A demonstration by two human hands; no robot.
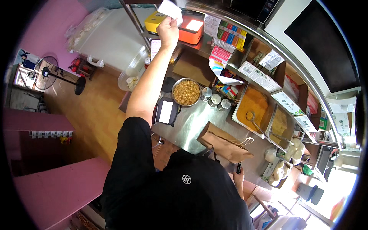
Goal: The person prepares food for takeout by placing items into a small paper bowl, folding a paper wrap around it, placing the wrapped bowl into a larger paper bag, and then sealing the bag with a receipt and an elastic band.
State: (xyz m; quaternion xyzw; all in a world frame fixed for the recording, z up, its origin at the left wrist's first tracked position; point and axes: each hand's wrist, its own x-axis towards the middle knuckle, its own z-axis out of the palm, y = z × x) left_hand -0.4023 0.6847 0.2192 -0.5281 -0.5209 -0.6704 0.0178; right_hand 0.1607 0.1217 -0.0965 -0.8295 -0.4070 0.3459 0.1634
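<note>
My left hand [168, 31] is raised far forward and grips a white paper slip [171, 10]. Just beside it, on a metal shelf, are a red-orange box-shaped device [189, 34] with a bright top panel and a yellow device [152, 23]. My right hand [238, 177], low at my right side, holds a black handheld object [239, 168] whose kind is unclear. Close above that hand, a brown paper bag [227, 145] with twisted handles lies on the steel counter [184, 126].
On the counter are a bowl of peanut-like pieces [187, 92], shaker jars [215, 99], a pan of orange powder [252, 106] with a ladle and a black pouch [168, 112]. A curved metal rail [290, 57] runs along the right. A floor fan [46, 72] stands left.
</note>
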